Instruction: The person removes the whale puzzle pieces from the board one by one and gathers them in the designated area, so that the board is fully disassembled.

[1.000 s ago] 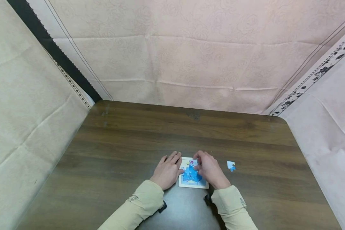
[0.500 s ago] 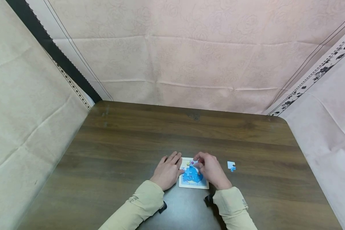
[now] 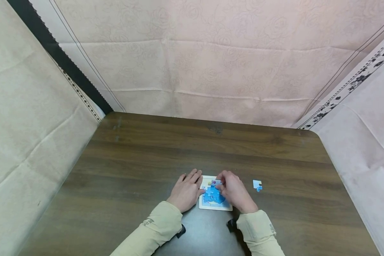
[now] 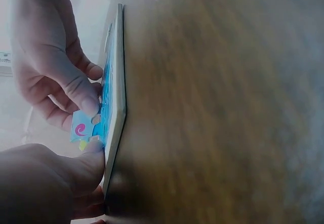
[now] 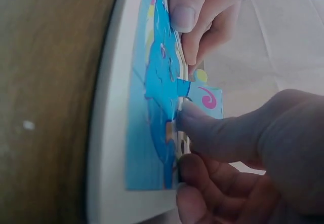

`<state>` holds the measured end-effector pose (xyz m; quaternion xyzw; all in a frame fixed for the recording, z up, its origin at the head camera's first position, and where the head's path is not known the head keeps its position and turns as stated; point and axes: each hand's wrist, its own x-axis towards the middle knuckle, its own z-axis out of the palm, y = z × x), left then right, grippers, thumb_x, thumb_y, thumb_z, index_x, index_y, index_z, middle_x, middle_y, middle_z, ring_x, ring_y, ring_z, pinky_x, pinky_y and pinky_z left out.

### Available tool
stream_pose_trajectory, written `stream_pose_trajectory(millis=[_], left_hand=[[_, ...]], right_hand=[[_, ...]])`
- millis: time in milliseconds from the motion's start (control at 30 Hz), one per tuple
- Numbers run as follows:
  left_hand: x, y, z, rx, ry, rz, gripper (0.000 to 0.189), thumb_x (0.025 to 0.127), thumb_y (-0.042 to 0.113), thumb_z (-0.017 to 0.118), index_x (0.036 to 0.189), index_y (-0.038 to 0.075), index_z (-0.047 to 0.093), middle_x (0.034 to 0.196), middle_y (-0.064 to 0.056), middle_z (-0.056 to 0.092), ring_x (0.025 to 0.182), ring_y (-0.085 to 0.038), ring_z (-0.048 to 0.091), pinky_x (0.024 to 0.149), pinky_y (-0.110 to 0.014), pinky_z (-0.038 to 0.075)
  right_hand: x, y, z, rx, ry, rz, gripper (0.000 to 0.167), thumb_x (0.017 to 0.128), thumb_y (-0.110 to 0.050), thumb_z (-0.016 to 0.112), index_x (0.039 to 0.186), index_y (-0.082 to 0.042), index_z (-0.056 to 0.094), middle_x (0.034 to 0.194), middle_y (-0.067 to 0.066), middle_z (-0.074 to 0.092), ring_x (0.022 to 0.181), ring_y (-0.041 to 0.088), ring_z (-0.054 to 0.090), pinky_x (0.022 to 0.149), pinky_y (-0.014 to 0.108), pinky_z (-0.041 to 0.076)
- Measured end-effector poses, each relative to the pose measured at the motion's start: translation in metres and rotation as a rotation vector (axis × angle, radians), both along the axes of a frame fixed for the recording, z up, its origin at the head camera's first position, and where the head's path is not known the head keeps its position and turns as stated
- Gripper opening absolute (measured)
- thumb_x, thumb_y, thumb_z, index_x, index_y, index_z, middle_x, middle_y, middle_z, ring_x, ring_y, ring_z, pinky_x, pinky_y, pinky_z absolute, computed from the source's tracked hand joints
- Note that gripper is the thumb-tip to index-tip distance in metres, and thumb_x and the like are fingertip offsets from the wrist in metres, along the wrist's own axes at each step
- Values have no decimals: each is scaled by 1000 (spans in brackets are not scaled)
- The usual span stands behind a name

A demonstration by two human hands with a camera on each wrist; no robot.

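"Pinching something, is the right hand [image 3: 236, 192]?"

"Yes, its thumb and fingers grip the swirl piece [image 5: 208, 98], up by the twelve o'clock side of the board [image 3: 216, 208]."

"Flat or tilted?"

"Tilted up off the board's face; whether its lower edge touches, I can't tell."

"And the left hand [image 3: 186, 192]?"

"At the board's nine o'clock side, fingers stretched out, thumb on the edge."

"Where's the board itself?"

"On the desk [image 3: 153, 153], towards six o'clock."

"Anything else?"

"A loose piece [image 3: 257, 185] at three o'clock from the board, apart from both hands."
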<state>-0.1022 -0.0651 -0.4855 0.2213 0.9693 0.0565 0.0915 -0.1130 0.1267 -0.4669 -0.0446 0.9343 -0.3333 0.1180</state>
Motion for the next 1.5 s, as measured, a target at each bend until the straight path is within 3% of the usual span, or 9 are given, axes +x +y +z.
stream_pose_trajectory(millis=[300,567,800,1000,1133,1500], left_hand=[[0,0,1,-1,14,-3,59,99,48,48,145,12,47,156,-4,34,145,-23,24,114,-50,25],[1,0,1,-3,0,6,60,99,49,49,146,13,46,156,-3,33,146,-23,23,114,-49,25],[1,1,1,-9,1,2,60,99,49,48,146,13,46,156,-3,33,146,-23,23,114,-50,25],[1,0,1,-10,6,-1,59,99,49,47,146,13,46,156,-3,33,146,-23,23,114,-50,26],[1,0,0,-24,16,-3,60,99,49,48,146,13,46,156,-3,33,146,-23,23,113,-49,26],[1,1,-2,-17,45,-17,58,100,47,49,146,12,46,156,-4,34,145,-23,24,113,-49,27]], right_hand=[[-1,2,2,-8,-25,15,6,90,-7,69,95,-10,66,88,1,61,76,18,55,75,33,54],[-1,6,3,-69,-70,-13,5,92,-8,67,95,-11,65,86,0,61,75,18,55,70,30,52],[-1,7,4,-90,-73,-33,9,93,-9,66,99,-15,67,89,-1,62,80,19,55,76,34,53],[1,9,3,-110,-45,-92,15,91,-12,69,103,-19,74,93,-2,66,81,19,55,74,32,52],[3,13,2,-121,-3,-117,18,89,-13,72,106,-20,75,88,-2,66,77,18,56,67,28,51],[7,35,2,-113,53,-192,11,86,-16,76,96,-13,74,80,0,63,69,19,52,57,28,48]])
